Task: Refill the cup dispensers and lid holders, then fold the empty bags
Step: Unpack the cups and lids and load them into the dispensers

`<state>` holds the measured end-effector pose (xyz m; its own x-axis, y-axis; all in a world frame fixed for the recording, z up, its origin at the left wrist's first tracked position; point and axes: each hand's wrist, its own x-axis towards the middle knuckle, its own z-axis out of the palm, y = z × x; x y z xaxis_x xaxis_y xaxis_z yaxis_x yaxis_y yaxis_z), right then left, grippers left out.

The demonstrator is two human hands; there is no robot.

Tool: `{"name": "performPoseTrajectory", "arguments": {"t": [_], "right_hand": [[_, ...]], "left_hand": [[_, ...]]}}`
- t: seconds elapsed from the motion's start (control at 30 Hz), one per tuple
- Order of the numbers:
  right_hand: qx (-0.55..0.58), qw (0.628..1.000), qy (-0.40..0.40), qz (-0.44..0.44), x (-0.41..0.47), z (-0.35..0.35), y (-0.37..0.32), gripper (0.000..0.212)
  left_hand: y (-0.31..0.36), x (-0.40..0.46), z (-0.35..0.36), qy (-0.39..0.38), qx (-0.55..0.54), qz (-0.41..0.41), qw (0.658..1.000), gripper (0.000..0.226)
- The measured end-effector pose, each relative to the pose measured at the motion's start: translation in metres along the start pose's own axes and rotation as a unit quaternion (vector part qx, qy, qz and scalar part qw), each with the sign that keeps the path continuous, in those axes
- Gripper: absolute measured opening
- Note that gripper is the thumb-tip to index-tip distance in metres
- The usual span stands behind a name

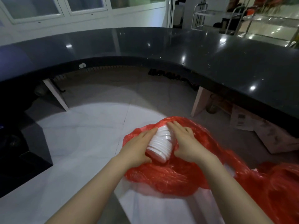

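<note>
Lids (160,143), a nested white stack of them, are lying on their side in the lower middle of the frame, sitting in the mouth of a red plastic bag (174,177) that is spreading across the pale floor (90,130) toward the lower right. Both hands are closing on the stack from either side: the left hand (137,148) is cupping its left flank with fingers laid along the ribs and the thumb hooking under the near end, and the right hand (184,143) is pressing the right flank with fingers reaching over the far end, so each grip is wrapping the lids rather than hanging loose. Judging by the look, the stack is going to be very light but loose, a column of thin rigid plastic pieces that is likely to fan apart or slide if squeezed only in the middle. Taking hold at both ends and pressing inward along the column seems the safer way, with palms steadying the sides. The bag is thin, soft and slippery-looking, probably clinging and dragging along as the stack is being lifted, so it may need shaking off. A dark glossy surface (226,62) is curving across the upper half of the frame, well apart from the hands; no dispenser or holder is showing anywhere.
</note>
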<state>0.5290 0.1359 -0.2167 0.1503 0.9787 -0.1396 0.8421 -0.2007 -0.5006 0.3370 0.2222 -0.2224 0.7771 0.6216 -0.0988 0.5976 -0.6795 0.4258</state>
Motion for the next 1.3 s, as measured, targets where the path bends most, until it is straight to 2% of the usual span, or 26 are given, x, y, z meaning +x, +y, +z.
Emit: {"name": "performPoseTrajectory", "arguments": {"t": [0.1, 0.23, 0.37, 0.47, 0.63, 0.7, 0.77, 0.87, 0.97, 1.07, 1.17, 1.3], "right_hand": [[0.003, 1.0, 0.01, -0.028, 0.012, 0.002, 0.001, 0.094], [0.005, 1.0, 0.018, -0.014, 0.021, -0.003, 0.008, 0.083], [0.006, 0.999, 0.021, -0.029, 0.014, 0.002, 0.016, 0.063], [0.064, 0.996, 0.027, -0.053, 0.004, 0.001, 0.021, 0.067], [0.1, 0.989, 0.099, -0.052, -0.007, 0.009, 0.015, 0.049], [0.106, 0.988, 0.1, -0.049, -0.008, 0.013, 0.013, 0.039], [0.117, 0.988, 0.093, -0.042, -0.01, 0.017, 0.012, 0.031], [0.13, 0.987, 0.089, -0.016, -0.011, 0.023, 0.01, 0.026], [0.154, 0.984, 0.087, 0.005, -0.013, 0.027, 0.006, 0.023], [0.15, 0.986, 0.071, 0.015, -0.013, 0.031, 0.001, 0.023], [0.247, 0.967, 0.052, 0.033, -0.011, 0.028, -0.003, 0.022], [0.389, 0.918, 0.059, 0.043, -0.009, 0.025, -0.015, 0.04]], "left_hand": [[-0.005, -0.003, 0.005, 0.022, -0.025, 0.004, 0.999, 0.109], [-0.004, -0.005, 0.011, 0.049, -0.073, 0.003, 0.996, 0.108], [-0.002, -0.006, 0.018, 0.065, -0.037, -0.018, 0.997, 0.11], [0.0, -0.011, 0.022, 0.149, -0.031, -0.045, 0.987, 0.108], [0.002, -0.02, 0.025, 0.292, -0.039, -0.088, 0.951, 0.08], [0.003, -0.025, 0.027, 0.362, -0.004, -0.096, 0.927, 0.058], [0.001, -0.03, 0.031, 0.399, 0.04, -0.074, 0.913, 0.033], [-0.002, -0.034, 0.036, 0.356, 0.07, -0.077, 0.929, 0.016], [-0.004, -0.035, 0.036, 0.257, 0.049, -0.154, 0.953, 0.025], [-0.009, -0.031, 0.034, 0.182, 0.013, -0.159, 0.97, 0.034], [-0.014, -0.026, 0.026, 0.156, -0.142, -0.129, 0.969, 0.041], [-0.014, -0.016, 0.01, 0.128, -0.331, -0.067, 0.933, 0.041]]}}
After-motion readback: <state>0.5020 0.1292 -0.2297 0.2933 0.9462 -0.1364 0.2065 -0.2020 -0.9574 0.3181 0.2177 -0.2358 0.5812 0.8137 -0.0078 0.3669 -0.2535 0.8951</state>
